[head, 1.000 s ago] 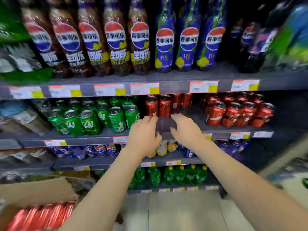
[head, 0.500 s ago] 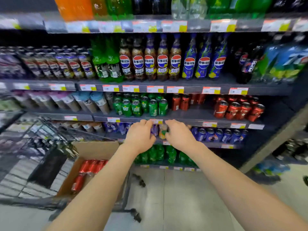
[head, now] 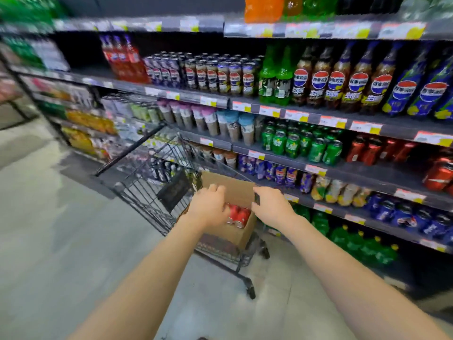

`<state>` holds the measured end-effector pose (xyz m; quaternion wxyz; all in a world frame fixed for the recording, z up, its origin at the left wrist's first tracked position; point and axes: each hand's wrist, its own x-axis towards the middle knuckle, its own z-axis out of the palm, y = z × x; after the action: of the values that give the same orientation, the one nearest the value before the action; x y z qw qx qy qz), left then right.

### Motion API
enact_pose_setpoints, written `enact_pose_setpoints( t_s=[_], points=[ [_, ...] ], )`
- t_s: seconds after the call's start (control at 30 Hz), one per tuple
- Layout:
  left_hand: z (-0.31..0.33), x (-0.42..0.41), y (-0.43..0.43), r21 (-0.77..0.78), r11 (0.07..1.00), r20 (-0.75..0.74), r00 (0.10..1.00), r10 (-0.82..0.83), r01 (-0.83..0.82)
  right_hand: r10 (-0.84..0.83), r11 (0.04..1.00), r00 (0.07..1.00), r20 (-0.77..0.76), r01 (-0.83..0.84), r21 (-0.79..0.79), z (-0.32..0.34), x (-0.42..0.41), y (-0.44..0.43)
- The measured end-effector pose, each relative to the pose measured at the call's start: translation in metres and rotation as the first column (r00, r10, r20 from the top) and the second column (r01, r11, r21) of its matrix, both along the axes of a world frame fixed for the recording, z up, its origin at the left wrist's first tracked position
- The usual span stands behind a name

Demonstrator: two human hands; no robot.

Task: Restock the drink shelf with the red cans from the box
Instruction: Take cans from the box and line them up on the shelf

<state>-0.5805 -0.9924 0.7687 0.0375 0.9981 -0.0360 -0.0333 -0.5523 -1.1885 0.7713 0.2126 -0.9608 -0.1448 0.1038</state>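
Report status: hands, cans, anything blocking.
Left hand over red cans in box, grip unclear. Right hand at box's right edge, grip unclear. Box sits in cart; nothing blocking the cans.

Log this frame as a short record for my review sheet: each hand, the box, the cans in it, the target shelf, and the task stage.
left hand: over the red cans in the box; grip unclear
right hand: at the box's right rim; grip unclear
box: open cardboard, sitting in a wire cart
red cans: a few show between the hands
shelf: shelved red cans stand right of green cans
stage: reaching into box; no can visibly lifted
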Motion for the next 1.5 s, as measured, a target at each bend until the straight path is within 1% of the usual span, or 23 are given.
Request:
enact_pose_setpoints(
  t_s=[0.1,0.23,0.37,0.47,0.67,0.73,0.83,0.97,1.07,1.13,1.3,1.4,1.5],
  points=[
    [-0.006,-0.004,0.041,0.0,0.999,-0.038,0.999,0.034,-0.034,0.017,1.0,0.999,-0.032,-0.018,-0.014,-0.007,0.007,0.04],
    [-0.023,0.002,0.105,-0.019,0.996,-0.069,0.994,0.082,-0.084,-0.006,1.0,0.998,-0.066,0.005,-0.017,-0.021,0.024,0.098],
    [-0.044,0.023,0.17,-0.027,0.994,-0.129,0.987,0.099,-0.103,-0.059,0.998,0.988,-0.141,0.06,0.002,-0.041,0.046,0.158],
    [-0.063,0.045,0.212,-0.062,0.992,-0.169,0.98,0.101,-0.113,-0.086,0.995,0.975,-0.207,0.093,0.024,-0.064,0.066,0.198],
    [-0.101,0.09,0.266,-0.117,0.985,-0.258,0.962,0.091,-0.124,-0.205,0.971,0.933,-0.295,0.232,0.06,-0.11,0.094,0.239],
    [-0.114,0.106,0.269,-0.145,0.981,-0.284,0.955,0.084,-0.129,-0.241,0.962,0.918,-0.314,0.269,0.046,-0.122,0.101,0.239],
    [-0.135,0.131,0.264,-0.232,0.962,-0.324,0.944,0.062,-0.143,-0.298,0.943,0.881,-0.366,0.331,0.028,-0.143,0.119,0.23],
    [-0.169,0.171,0.247,-0.279,0.949,-0.409,0.912,0.019,-0.145,-0.422,0.882,0.815,-0.398,0.47,0.027,-0.172,0.155,0.215],
    [-0.193,0.208,0.228,-0.276,0.948,-0.473,0.881,0.008,-0.157,-0.458,0.856,0.782,-0.422,0.516,0.028,-0.192,0.19,0.204],
    [-0.207,0.232,0.214,-0.273,0.948,-0.507,0.862,0.002,-0.163,-0.493,0.828,0.743,-0.453,0.56,0.017,-0.212,0.217,0.194],
    [-0.254,0.283,0.176,-0.296,0.929,-0.612,0.791,-0.007,-0.221,-0.56,0.774,0.625,-0.544,0.629,-0.073,-0.272,0.27,0.17],
    [-0.289,0.306,0.156,-0.274,0.934,-0.669,0.743,-0.012,-0.231,-0.599,0.735,0.552,-0.58,0.667,-0.125,-0.31,0.294,0.16],
    [-0.329,0.327,0.139,-0.268,0.933,-0.687,0.726,-0.011,-0.24,-0.629,0.704,0.503,-0.592,0.692,-0.16,-0.355,0.315,0.153]
  ],
)
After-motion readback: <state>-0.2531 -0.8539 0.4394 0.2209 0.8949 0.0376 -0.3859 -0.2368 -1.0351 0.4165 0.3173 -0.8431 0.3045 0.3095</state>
